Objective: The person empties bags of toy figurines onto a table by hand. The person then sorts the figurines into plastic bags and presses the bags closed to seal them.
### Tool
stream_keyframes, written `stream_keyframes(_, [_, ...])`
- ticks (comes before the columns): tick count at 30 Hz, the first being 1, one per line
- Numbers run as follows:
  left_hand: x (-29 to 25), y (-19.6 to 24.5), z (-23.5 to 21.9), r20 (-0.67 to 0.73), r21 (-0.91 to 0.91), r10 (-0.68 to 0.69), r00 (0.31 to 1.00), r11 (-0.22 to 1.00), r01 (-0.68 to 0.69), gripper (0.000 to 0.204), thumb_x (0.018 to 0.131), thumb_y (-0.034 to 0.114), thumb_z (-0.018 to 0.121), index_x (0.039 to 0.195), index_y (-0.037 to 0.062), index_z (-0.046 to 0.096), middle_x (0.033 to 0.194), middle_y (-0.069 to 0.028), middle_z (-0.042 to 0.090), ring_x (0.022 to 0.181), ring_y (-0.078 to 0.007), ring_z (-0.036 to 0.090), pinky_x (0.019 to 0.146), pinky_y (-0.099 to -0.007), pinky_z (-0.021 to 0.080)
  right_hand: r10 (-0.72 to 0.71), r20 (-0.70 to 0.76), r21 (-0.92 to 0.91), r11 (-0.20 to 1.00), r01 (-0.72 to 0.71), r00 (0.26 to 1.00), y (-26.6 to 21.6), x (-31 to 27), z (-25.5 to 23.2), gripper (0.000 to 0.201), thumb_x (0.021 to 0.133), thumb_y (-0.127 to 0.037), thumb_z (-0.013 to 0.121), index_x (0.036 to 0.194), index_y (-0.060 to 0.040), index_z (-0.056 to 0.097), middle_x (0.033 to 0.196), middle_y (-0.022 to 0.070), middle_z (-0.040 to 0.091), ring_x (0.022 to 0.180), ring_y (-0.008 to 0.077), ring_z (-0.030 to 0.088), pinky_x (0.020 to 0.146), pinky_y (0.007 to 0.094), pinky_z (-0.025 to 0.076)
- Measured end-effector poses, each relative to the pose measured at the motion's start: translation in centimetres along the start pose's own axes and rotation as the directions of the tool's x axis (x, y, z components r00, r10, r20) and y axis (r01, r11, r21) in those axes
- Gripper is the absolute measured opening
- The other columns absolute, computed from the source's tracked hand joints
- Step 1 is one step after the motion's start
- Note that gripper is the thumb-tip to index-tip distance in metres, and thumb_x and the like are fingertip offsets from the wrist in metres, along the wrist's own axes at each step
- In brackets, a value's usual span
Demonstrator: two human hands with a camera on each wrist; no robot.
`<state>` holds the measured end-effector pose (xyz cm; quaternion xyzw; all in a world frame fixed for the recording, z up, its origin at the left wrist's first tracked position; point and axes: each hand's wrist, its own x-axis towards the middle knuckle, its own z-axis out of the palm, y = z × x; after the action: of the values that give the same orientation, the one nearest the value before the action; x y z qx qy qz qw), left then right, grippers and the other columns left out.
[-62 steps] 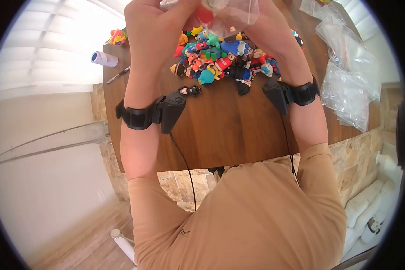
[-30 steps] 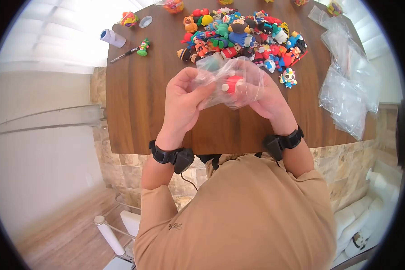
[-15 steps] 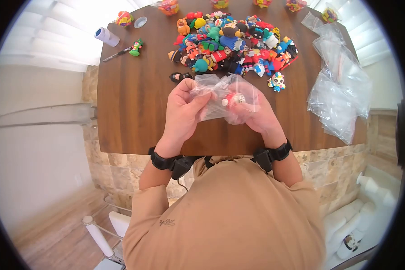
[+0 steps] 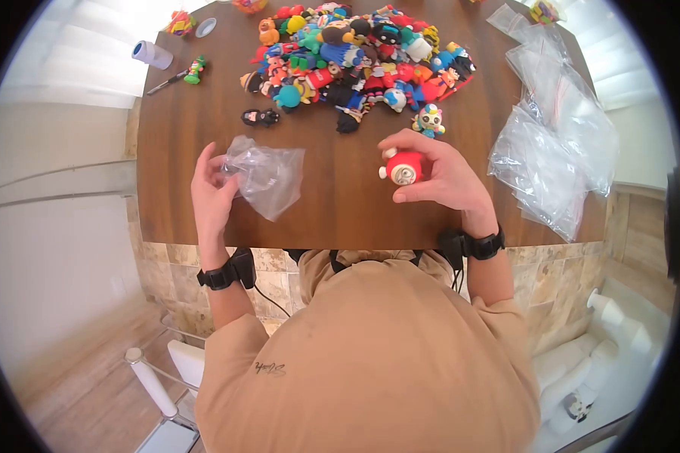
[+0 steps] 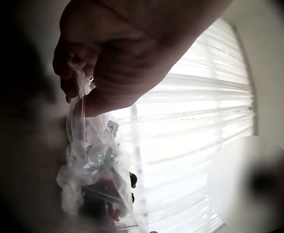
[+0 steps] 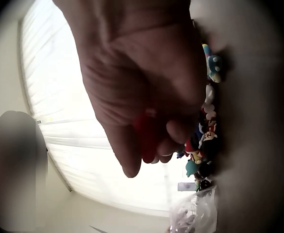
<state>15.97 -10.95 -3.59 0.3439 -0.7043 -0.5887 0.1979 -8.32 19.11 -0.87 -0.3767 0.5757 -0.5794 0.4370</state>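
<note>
In the head view my left hand point(image 4: 213, 192) pinches a crumpled clear plastic bag point(image 4: 273, 183) above the table's near left part. The left wrist view shows the bag point(image 5: 91, 160) hanging from thumb and fingers, a small printed label point(image 5: 113, 127) on it. My right hand point(image 4: 452, 177) grips a round red toy figurine point(image 4: 405, 167) with white knobs and a pale face, out of the bag. Fingers hide much of the red figurine point(image 6: 149, 136) in the right wrist view. Just beyond this hand stands a white figurine with coloured ears point(image 4: 429, 121).
A heap of colourful toy figurines point(image 4: 340, 57) covers the table's far middle. A black figurine point(image 4: 260, 117) lies nearer, left of centre. Clear plastic bags point(image 4: 536, 166) are spread at right. At far left are a green figurine point(image 4: 196, 69), a pen point(image 4: 166, 81) and a white cylinder point(image 4: 153, 55).
Both hands came back from over the heap, and the red figurine has come out of the bag. The hands have since parted: left with the bag, right with the figurine.
</note>
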Motion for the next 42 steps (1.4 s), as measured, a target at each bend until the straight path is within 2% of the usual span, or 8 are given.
stream_keyframes(3, [-0.6, -0.4, 1.2, -0.129, 0.168, 0.155, 0.98, 0.977, -0.132, 0.068, 0.082, -0.007, 0.062, 0.145, -0.0002, 0.039, 0.126, -0.0133, 0.06, 0.11, -0.0189, 0.06, 0.092, -0.0315, 0.049, 0.006, 0.169, -0.048, 0.999, 0.002, 0.986, 0.0, 0.6, -1.6, 0.058, 0.075, 0.0, 0.081, 0.127, -0.0042, 0.055, 0.112, 0.0025, 0.062, 0.103, 0.0114, 0.061, 0.09, 0.0261, 0.051])
stream_keyframes(5, [-1.6, 1.4, 2.6, -0.165, 0.785, 0.606, 0.778, 0.559, -0.269, 0.057, 0.086, -0.002, 0.062, 0.141, 0.004, 0.049, 0.126, -0.0112, 0.06, 0.116, -0.0237, 0.057, 0.098, -0.035, 0.046, 0.083, 0.182, 0.103, 0.989, -0.103, 0.98, 0.2, 1.0, -1.8, 0.057, 0.076, 0.0, 0.081, 0.127, -0.0034, 0.056, 0.112, 0.0028, 0.063, 0.103, 0.0116, 0.061, 0.09, 0.0261, 0.051])
stream_keyframes(9, [-5.0, 3.0, 4.8, -0.204, 0.629, 0.56, 0.803, 0.704, -0.331, 0.042, 0.087, 0.004, 0.064, 0.129, 0.0029, 0.059, 0.129, -0.0122, 0.06, 0.119, -0.0297, 0.057, 0.099, -0.0379, 0.045, 0.165, 0.125, 0.203, 0.961, -0.188, 0.978, 1.1, 1.6, -2.1, 0.055, 0.077, 0.001, 0.08, 0.127, -0.001, 0.058, 0.112, 0.0036, 0.064, 0.102, 0.0118, 0.061, 0.092, 0.0261, 0.051])
stream_keyframes(13, [-4.8, 1.6, 6.2, 0.149, 0.649, 0.22, 0.964, 0.714, -0.264, 0.042, 0.084, 0.015, 0.073, 0.122, 0.0017, 0.063, 0.126, -0.0161, 0.061, 0.118, -0.0313, 0.057, 0.101, -0.0391, 0.044, 0.045, 0.126, 0.167, 0.984, -0.066, 0.991, 1.2, 1.5, -2.4, 0.052, 0.078, -0.002, 0.08, 0.126, -0.0015, 0.06, 0.112, 0.0036, 0.065, 0.101, 0.0112, 0.061, 0.09, 0.0264, 0.051])
stream_keyframes(22, [-3.4, 1.1, 6.3, -0.035, 0.42, 0.018, 0.999, 0.908, -0.002, 0.035, 0.079, 0.015, 0.079, 0.109, 0.0013, 0.066, 0.109, -0.0091, 0.067, 0.099, -0.019, 0.062, 0.089, -0.0312, 0.049, -0.117, 0.1, 0.465, 0.884, 0.058, 0.988, 3.6, 1.1, -3.2, 0.031, 0.086, -0.01, 0.073, 0.114, -0.0021, 0.061, 0.101, 0.0079, 0.067, 0.073, 0.0095, 0.062, 0.055, 0.024, 0.049])
stream_keyframes(34, [-3.4, -2.0, 6.2, -0.103, 0.279, 0.255, 0.961, 0.935, -0.218, 0.012, 0.088, 0.005, 0.069, 0.098, -0.0013, 0.07, 0.108, -0.0067, 0.068, 0.092, -0.0132, 0.059, 0.079, -0.0255, 0.046, 0.104, 0.071, 0.709, 0.694, -0.124, 0.992, 3.6, 2.0, -1.5, 0.044, 0.105, -0.038, 0.045, 0.129, -0.001, 0.051, 0.093, 0.0105, 0.066, 0.061, 0.0123, 0.055, 0.051, 0.0239, 0.043])
stream_keyframes(38, [-3.5, -2.3, 5.7, -0.091, 0.271, 0.249, 0.964, 0.938, -0.217, 0.013, 0.09, 0.005, 0.069, 0.101, -0.0027, 0.07, 0.113, -0.0066, 0.067, 0.096, -0.0096, 0.057, 0.083, -0.0237, 0.045, 0.098, 0.01, 0.509, 0.856, -0.089, 0.995, 3.6, 1.9, -1.4, 0.048, 0.103, -0.044, 0.047, 0.126, -0.0013, 0.05, 0.089, 0.0107, 0.064, 0.058, 0.0122, 0.051, 0.048, 0.024, 0.039])
stream_keyframes(42, [-3.5, -2.7, 5.7, -0.164, 0.125, 0.2, 0.966, 0.976, -0.181, 0.011, 0.09, 0.004, 0.069, 0.099, -0.003, 0.07, 0.118, -0.0073, 0.065, 0.096, -0.0103, 0.057, 0.083, -0.0249, 0.046, -0.103, 0.227, 0.816, 0.562, -0.132, 0.968, 4.7, 1.6, -2.3, 0.053, 0.098, -0.052, 0.051, 0.116, -0.002, 0.049, 0.082, 0.0098, 0.06, 0.056, 0.0118, 0.048, 0.046, 0.0234, 0.036])
